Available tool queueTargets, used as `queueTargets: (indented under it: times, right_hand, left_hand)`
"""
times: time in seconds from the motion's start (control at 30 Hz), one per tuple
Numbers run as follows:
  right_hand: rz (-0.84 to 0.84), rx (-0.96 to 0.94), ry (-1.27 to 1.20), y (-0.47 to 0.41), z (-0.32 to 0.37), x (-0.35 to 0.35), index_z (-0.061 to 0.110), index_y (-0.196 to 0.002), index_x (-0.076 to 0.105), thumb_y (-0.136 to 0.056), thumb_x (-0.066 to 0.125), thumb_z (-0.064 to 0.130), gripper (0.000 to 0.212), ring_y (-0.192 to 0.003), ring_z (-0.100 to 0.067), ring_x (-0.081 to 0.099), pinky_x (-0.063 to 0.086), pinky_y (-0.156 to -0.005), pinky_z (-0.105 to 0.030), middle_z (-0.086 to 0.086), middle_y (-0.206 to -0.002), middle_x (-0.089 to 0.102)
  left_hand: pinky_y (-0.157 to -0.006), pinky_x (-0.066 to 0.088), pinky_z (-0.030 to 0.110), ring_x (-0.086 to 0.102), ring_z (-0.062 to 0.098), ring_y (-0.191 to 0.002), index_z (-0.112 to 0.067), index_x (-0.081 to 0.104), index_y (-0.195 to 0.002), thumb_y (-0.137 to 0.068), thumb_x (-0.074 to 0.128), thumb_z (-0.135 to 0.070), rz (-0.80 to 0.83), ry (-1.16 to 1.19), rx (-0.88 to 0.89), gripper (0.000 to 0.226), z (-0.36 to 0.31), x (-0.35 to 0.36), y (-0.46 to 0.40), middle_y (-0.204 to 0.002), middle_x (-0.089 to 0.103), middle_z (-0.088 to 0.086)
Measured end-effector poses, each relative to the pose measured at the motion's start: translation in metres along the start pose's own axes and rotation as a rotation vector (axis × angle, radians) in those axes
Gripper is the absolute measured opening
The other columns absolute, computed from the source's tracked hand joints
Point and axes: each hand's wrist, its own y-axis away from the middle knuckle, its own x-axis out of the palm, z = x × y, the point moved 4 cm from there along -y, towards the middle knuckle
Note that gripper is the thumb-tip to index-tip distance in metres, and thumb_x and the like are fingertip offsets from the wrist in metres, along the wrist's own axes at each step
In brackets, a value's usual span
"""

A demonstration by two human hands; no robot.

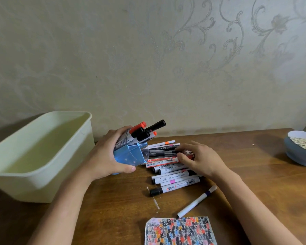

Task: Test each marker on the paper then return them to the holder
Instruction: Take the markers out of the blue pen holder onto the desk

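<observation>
While the blue marker holder (129,154) is tipped toward the right and lifted off upright, it is gripped by the left hand (104,156), whose fingers are curled over its far side and whose thumb is pressed along its near lower edge. Several markers with red and black caps (145,130) are seen sticking out of its open mouth, pointed up and to the right. Just beside the mouth, a pile of markers (173,171) is spread flat on the wooden counter (254,174), most of them white-barrelled with black caps and lying roughly parallel. The right hand (200,160) is laid on the upper part of this pile, its fingers bent over a red-labelled marker (161,160) and the ones next to it; whether any single marker is actually pinched cannot be told. One slim white marker with a dark band (197,201) is set apart, near the pile's lower right. Touching or almost touching its lower end, a sheet of paper (179,231) covered in red, black, blue and pink strokes is seen at the bottom edge. A pale green plastic tub (41,156) is stood at the left, just behind the left hand, and a blue-grey bowl (298,152) holding pale small pieces is placed far right.
</observation>
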Motion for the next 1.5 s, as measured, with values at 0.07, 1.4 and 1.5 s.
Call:
queueTargets:
  times: [0.07,1.4,1.5]
  right_hand:
    - [-0.02,-0.039,0.092,0.001,0.001,0.002,0.039,-0.13,0.061,-0.095,0.044,0.059,0.043,-0.098,-0.005,0.058,0.046,-0.07,-0.018,0.016,-0.12,0.059]
    - [-0.138,-0.298,-0.078,0.012,0.092,-0.025,0.035,-0.134,0.054,-0.086,0.067,0.059,0.055,-0.103,-0.006,0.066,0.055,-0.086,-0.025,0.012,-0.119,0.07]
    - [-0.076,-0.284,-0.016,0.012,0.092,-0.026,0.033,-0.141,0.048,-0.086,0.056,0.066,0.064,-0.1,-0.006,0.066,0.049,-0.079,-0.018,0.011,-0.121,0.069]
  left_hand:
    - [-0.104,0.045,0.04,0.046,0.0,-0.121,-0.056,0.028,-0.142,-0.048,0.092,-0.046,-0.001,-0.007,-0.002,0.115,0.0,0.0,0.0,-0.126,0.043,-0.026]
    - [-0.103,0.029,0.026,0.03,-0.004,-0.121,-0.052,0.021,-0.148,-0.054,0.085,-0.053,0.126,-0.374,0.183,0.114,-0.029,0.016,0.0,-0.133,0.032,-0.029]
    - [-0.103,0.029,0.027,0.03,-0.005,-0.121,-0.052,0.022,-0.147,-0.054,0.087,-0.051,0.136,-0.345,0.162,0.114,-0.026,0.014,0.001,-0.132,0.032,-0.031]
